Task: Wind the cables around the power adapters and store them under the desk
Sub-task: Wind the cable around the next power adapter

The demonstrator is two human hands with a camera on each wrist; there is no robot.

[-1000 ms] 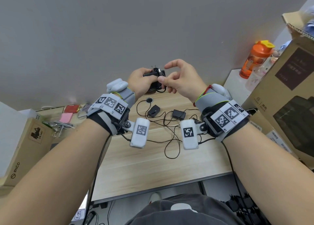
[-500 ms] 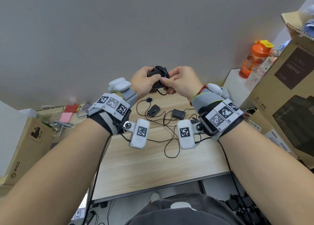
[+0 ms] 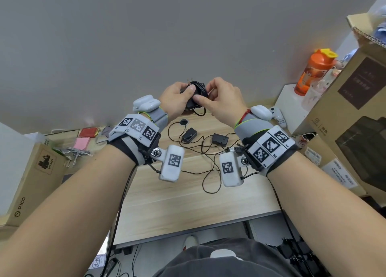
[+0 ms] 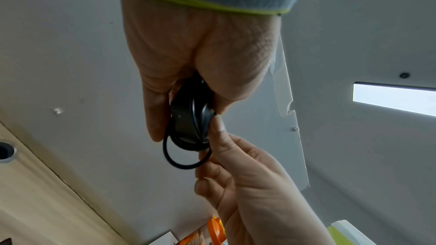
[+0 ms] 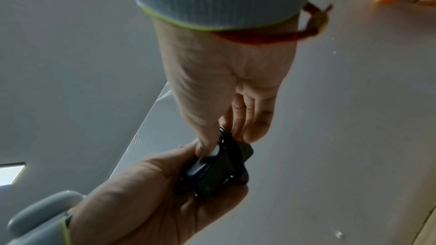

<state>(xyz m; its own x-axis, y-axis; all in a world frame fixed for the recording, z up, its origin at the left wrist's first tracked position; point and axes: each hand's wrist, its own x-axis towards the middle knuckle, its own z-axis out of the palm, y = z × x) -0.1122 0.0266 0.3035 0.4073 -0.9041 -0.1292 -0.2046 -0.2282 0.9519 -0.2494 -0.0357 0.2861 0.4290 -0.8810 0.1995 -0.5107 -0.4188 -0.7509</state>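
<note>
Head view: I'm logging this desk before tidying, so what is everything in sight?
Black power adapter wound with its cable: one, held up above the desk.
Black adapters with loose cables: two, mid-desk.
Light wooden desk: one.
Orange plastic bottle: one, right, on a white surface.
Brown cardboard boxes: right and left of the desk.
Left hand: grips the wound adapter.
Right hand: fingers pinch the cable.

Grey wall — wooden desk.
</note>
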